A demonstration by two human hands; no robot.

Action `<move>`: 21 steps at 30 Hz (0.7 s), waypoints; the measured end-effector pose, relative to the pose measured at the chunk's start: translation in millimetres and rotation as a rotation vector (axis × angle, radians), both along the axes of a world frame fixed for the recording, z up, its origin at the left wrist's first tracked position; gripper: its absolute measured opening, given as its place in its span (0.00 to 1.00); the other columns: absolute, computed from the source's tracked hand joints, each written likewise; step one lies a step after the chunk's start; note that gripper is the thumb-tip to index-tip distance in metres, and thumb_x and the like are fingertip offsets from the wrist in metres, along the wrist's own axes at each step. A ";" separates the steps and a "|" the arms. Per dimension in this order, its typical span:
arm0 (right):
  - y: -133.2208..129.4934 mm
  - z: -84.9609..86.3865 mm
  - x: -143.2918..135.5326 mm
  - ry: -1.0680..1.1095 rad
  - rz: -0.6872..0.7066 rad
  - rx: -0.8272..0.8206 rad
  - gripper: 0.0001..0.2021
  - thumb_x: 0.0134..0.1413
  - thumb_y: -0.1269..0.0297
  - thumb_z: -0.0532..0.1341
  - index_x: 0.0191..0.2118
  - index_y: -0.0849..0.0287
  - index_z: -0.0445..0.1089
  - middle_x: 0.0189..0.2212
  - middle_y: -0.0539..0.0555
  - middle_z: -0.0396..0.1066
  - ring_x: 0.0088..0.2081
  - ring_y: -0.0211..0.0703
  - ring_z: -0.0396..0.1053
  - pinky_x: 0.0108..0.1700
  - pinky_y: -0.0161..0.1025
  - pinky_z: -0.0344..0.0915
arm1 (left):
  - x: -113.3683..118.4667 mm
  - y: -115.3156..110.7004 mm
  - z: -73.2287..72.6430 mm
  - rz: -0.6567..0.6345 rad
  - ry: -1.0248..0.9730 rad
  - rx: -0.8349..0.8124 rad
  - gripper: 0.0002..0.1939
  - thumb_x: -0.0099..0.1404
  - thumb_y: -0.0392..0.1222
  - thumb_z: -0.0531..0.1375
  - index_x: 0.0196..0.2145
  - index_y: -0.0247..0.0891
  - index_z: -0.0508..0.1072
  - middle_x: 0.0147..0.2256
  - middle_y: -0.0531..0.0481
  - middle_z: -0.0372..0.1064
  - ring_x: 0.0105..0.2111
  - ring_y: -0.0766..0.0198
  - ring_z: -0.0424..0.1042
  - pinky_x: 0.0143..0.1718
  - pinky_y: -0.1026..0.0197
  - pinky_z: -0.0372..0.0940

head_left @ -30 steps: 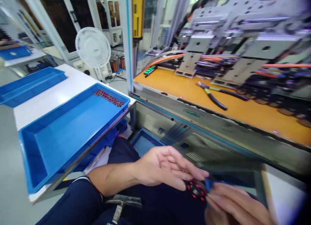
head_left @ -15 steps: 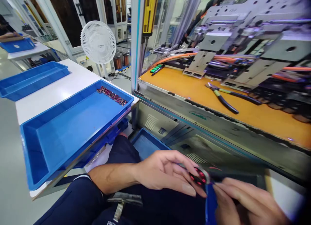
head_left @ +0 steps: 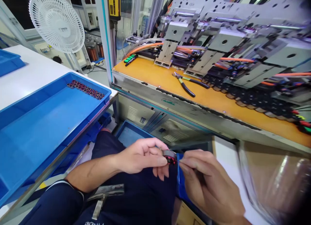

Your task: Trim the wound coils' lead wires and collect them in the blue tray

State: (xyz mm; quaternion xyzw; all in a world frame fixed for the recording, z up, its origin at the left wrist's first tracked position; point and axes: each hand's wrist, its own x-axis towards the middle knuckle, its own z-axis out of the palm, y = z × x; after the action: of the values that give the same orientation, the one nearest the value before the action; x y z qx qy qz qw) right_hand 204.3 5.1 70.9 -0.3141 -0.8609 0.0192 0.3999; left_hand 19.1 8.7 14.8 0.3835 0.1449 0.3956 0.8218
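My left hand is closed, with thumb and fingers around a small round motor stator that has a grey rim and red windings. Just right of it, my right hand pinches thumb and forefinger together close to the stator. Whatever lies between those fingertips is too small to make out. Both hands are above my lap. Behind the right fingers part of a blue bin shows. On the table at left, a large blue tray holds rows of similar stators in its far right corner.
Ahead stands a machine with an orange work surface, where pliers and a black pen lie. A white fan is beyond the table. Below, between table and machine, sits another blue tray. Clear plastic wrapping is at right.
The view has swung to the right, so the table and fan sit further left. The stator has turned in my left hand, its grey rim now on top. My right hand still pinches beside it.
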 end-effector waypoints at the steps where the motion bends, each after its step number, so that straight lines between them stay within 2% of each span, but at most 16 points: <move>1: -1.1 -1.3 0.3 -0.003 -0.033 -0.003 0.03 0.59 0.73 0.58 0.36 0.59 0.67 0.28 0.51 0.69 0.28 0.36 0.70 0.29 0.31 0.67 | -0.2 -0.9 0.7 0.039 -0.001 0.000 0.18 0.60 0.47 0.67 0.42 0.34 0.67 0.28 0.49 0.75 0.23 0.67 0.75 0.24 0.69 0.66; 5: -4.6 -8.1 -2.9 0.087 -0.107 -0.093 0.04 0.59 0.75 0.59 0.37 0.60 0.67 0.30 0.52 0.68 0.30 0.35 0.69 0.31 0.32 0.65 | 0.2 -4.4 4.1 0.179 -0.083 -0.001 0.17 0.55 0.37 0.70 0.38 0.35 0.68 0.40 0.47 0.75 0.35 0.63 0.79 0.33 0.65 0.72; 8: -4.4 -9.5 -6.7 0.206 -0.069 -0.158 0.06 0.57 0.78 0.58 0.37 0.60 0.67 0.29 0.52 0.67 0.30 0.36 0.67 0.31 0.33 0.65 | 0.5 -5.3 9.0 0.272 -0.207 0.007 0.17 0.52 0.31 0.71 0.34 0.36 0.66 0.42 0.50 0.75 0.45 0.59 0.77 0.45 0.59 0.71; 11: -2.7 -6.7 -7.8 0.252 0.028 -0.193 0.07 0.56 0.79 0.58 0.36 0.59 0.67 0.27 0.51 0.67 0.30 0.37 0.67 0.30 0.34 0.66 | 1.0 -2.8 13.4 0.297 -0.226 -0.070 0.19 0.52 0.37 0.72 0.36 0.38 0.67 0.39 0.50 0.76 0.50 0.57 0.74 0.49 0.57 0.68; 13: -1.4 -3.8 -6.4 0.238 0.088 -0.200 0.07 0.56 0.78 0.58 0.36 0.58 0.67 0.27 0.51 0.68 0.29 0.37 0.68 0.30 0.34 0.66 | 2.3 0.8 12.2 0.209 -0.137 -0.144 0.20 0.55 0.50 0.69 0.39 0.35 0.71 0.38 0.45 0.76 0.45 0.58 0.76 0.46 0.59 0.68; 15: -0.4 -1.4 -4.1 0.216 0.125 -0.192 0.08 0.56 0.78 0.57 0.37 0.58 0.67 0.27 0.51 0.69 0.29 0.37 0.69 0.30 0.33 0.67 | 3.8 4.7 7.2 0.015 -0.057 -0.173 0.26 0.58 0.61 0.63 0.36 0.31 0.73 0.33 0.42 0.76 0.33 0.62 0.77 0.35 0.62 0.69; 17: -0.1 -0.1 -1.7 0.204 0.135 -0.175 0.08 0.56 0.78 0.57 0.38 0.58 0.67 0.28 0.52 0.69 0.29 0.37 0.69 0.30 0.33 0.68 | 4.8 7.3 1.2 -0.126 -0.018 -0.141 0.28 0.59 0.63 0.61 0.33 0.30 0.73 0.26 0.44 0.75 0.22 0.65 0.74 0.25 0.65 0.65; 19: -0.5 -0.8 -0.1 0.193 0.106 -0.163 0.08 0.56 0.78 0.58 0.38 0.58 0.67 0.28 0.52 0.69 0.30 0.37 0.69 0.30 0.33 0.68 | 4.8 7.5 -2.2 -0.089 0.005 -0.068 0.22 0.60 0.57 0.63 0.36 0.31 0.71 0.24 0.48 0.74 0.19 0.66 0.72 0.21 0.67 0.63; 21: -1.3 -3.3 0.5 0.204 0.039 -0.162 0.08 0.57 0.78 0.58 0.37 0.58 0.67 0.29 0.51 0.69 0.29 0.36 0.68 0.30 0.32 0.67 | 4.5 5.6 -1.4 0.033 0.023 0.008 0.17 0.61 0.49 0.65 0.40 0.33 0.69 0.26 0.50 0.75 0.20 0.67 0.74 0.22 0.68 0.64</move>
State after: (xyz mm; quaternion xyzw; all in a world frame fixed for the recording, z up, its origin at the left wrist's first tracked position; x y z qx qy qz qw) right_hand 204.8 3.8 67.6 -0.3251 -0.8173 0.1281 0.4583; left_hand 23.6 14.3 13.4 0.3887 0.1590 0.4053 0.8120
